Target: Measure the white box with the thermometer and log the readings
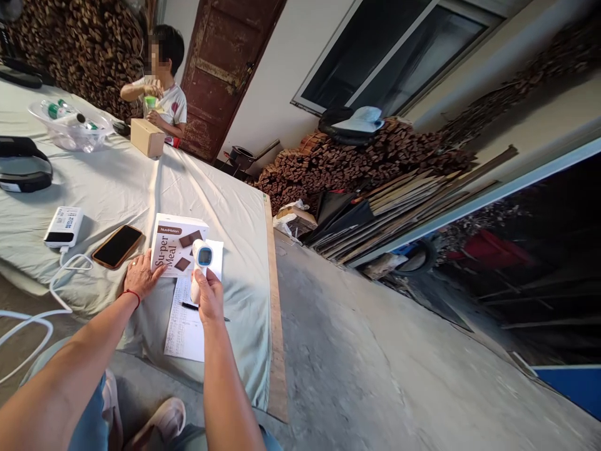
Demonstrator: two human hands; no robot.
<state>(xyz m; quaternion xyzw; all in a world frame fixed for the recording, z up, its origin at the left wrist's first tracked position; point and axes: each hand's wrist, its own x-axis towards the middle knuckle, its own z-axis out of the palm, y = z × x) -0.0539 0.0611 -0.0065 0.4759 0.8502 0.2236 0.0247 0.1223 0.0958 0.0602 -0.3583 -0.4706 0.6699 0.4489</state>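
In my right hand (211, 295) is a white infrared thermometer (203, 245), gripped by its handle with the small screen facing me. It is over the right edge of a white Su-per Meal box (181, 241). My left hand (141, 275) lies palm down on the cloth with fingers stretched out, the fingertips touching the box's lower left edge. Below the box lies a sheet of paper (181, 335) covered in writing, with a pen (190, 306) across it, partly hidden by my right hand. A phone (117, 246) with an orange case rests left of the box.
A white power bank (64, 227) with a cable stands at the left. Farther back are a clear basin (70, 141) of bottles, a cardboard box (146, 138) and a person (169, 103) holding a green-topped cup. The table's wooden edge (277, 351) runs along the right.
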